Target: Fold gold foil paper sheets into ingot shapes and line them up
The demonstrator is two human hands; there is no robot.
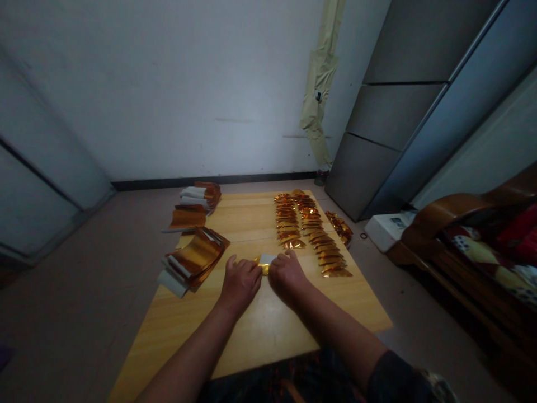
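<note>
Near the middle of a wooden table (pixel 247 330), a partly folded sheet of gold foil paper (pixel 265 269) lies between my hands, with a pale strip showing behind the gold. My left hand (pixel 241 280) grips its left end with curled fingers. At the other end, my right hand (pixel 287 274) is closed on the paper, its fingertips mostly hidden. Left of my hands is a loose stack of gold sheets (pixel 199 252) with pale undersides. Two rows of folded gold foil pieces (pixel 287 218) stand beyond my right hand.
More sheets (pixel 197 196) lie at the table's far left corner. A heap of folded gold pieces (pixel 339 226) sits beside the right edge. A grey refrigerator (pixel 377 123), a white box (pixel 384 230) and a wooden seat (pixel 444 246) stand to the right. A wall (pixel 188 84) is behind.
</note>
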